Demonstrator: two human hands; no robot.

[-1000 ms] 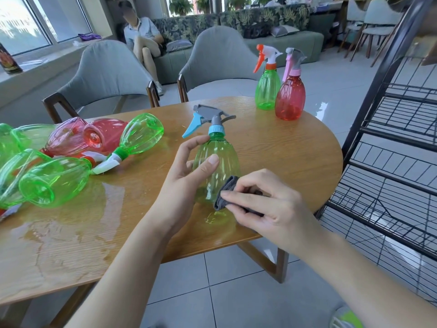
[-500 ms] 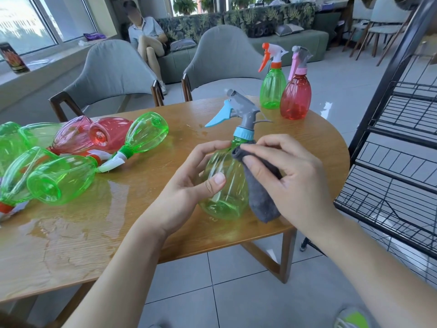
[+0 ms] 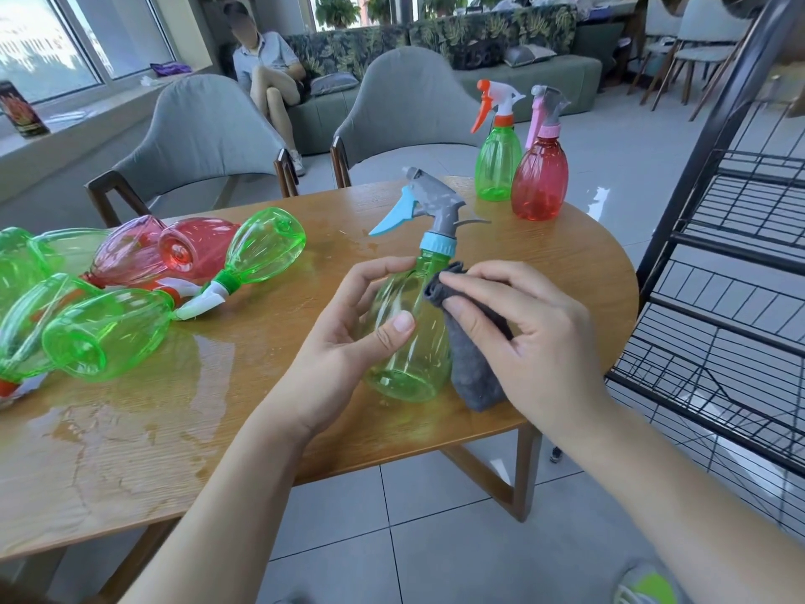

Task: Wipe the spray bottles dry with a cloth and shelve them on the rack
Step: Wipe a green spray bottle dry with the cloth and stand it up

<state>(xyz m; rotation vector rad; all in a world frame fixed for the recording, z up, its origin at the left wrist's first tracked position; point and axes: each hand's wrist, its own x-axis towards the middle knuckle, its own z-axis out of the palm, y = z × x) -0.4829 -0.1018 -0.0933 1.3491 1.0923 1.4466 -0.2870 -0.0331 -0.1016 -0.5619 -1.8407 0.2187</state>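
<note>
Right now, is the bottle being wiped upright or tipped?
Tipped slightly: the green bottle leans, its trigger head toward the far side, between both hands, lifted above the table.

floor: grey tiles (image 3: 435, 538) showing at 6 o'clock
seating: two grey chairs (image 3: 209, 128), green sofa (image 3: 522, 76) sitting at 12
windows (image 3: 52, 37): daylight coming in at 10
</note>
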